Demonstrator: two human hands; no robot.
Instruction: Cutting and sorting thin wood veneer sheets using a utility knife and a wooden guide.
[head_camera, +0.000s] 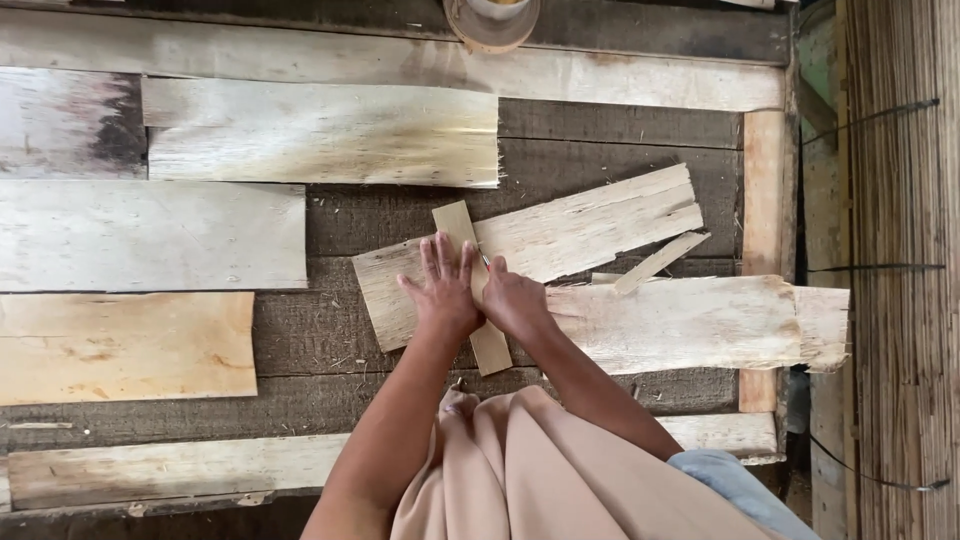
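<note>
Pale veneer sheet, centre frame, under a narrow wooden guide strip. My left hand lies flat, fingers spread, pinning the strip. My right hand is closed around a small blade at the strip's edge. Step, I judge: cutting along it. Next move needs steady pressure.

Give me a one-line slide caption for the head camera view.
Left hand flat on a narrow wooden strip laid over a veneer sheet, right hand beside it holding a thin blade.
</note>
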